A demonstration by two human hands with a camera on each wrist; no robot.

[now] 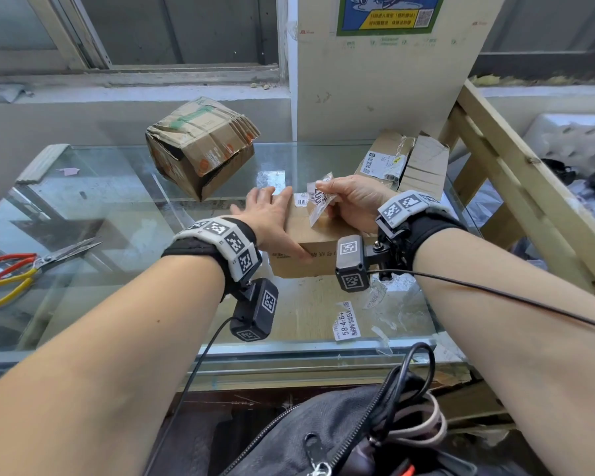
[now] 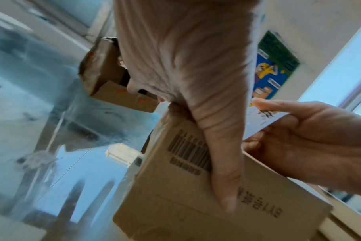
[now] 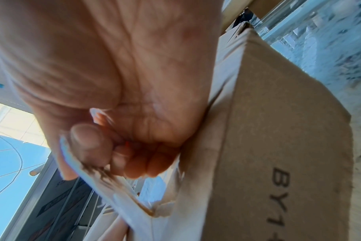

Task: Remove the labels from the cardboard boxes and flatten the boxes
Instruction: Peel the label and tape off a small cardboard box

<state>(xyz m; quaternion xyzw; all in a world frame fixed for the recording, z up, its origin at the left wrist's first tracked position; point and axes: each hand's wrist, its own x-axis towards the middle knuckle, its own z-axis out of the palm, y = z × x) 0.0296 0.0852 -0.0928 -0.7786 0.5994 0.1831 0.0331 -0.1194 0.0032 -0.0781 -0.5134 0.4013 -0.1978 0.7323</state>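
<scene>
A small brown cardboard box (image 1: 318, 233) (image 2: 185, 187) (image 3: 278, 146) stands on the glass counter (image 1: 134, 214) in front of me. My left hand (image 1: 272, 221) (image 2: 196, 81) lies over its left top edge, fingers straight on top and thumb pressed down the near side. My right hand (image 1: 351, 204) (image 2: 309, 138) (image 3: 105, 146) pinches a white printed label (image 1: 320, 202) (image 2: 262, 120) (image 3: 105, 185) half peeled off the box top, its lower end still stuck. A small barcode sticker (image 1: 302, 199) remains on the top.
A crumpled open box (image 1: 200, 147) sits tilted at the back. Another box with a white label (image 1: 401, 163) leans at the right beside a wooden frame (image 1: 516, 187). Scissors (image 1: 31, 269) lie at the left. Peeled label scraps (image 1: 346, 321) stick near the front edge.
</scene>
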